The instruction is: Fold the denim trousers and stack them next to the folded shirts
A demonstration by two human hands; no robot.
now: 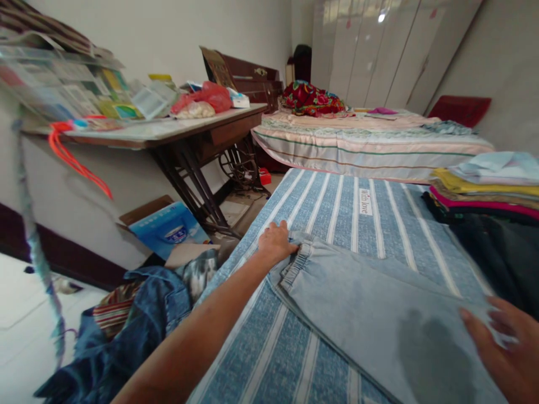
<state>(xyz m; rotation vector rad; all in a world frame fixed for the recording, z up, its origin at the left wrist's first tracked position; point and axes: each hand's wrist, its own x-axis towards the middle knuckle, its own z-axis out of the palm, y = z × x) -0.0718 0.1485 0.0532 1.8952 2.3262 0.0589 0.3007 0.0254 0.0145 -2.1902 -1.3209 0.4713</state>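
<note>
Light blue denim trousers lie folded lengthwise on the striped bed, with a gathered elastic end towards the left. My left hand is at the far corner of that elastic end, fingers curled and thumb against the cloth. At the lower right, my right hand grips the other end of the trousers between thumb and fingers; part of this hand is cut off by the frame edge and slightly blurred. A dark shadow falls on the denim beside it.
A stack of folded clothes sits at the bed's right, by dark garments. Left of the bed lie heaped jeans and a blue box. A cluttered sewing table stands beyond; another bed is behind.
</note>
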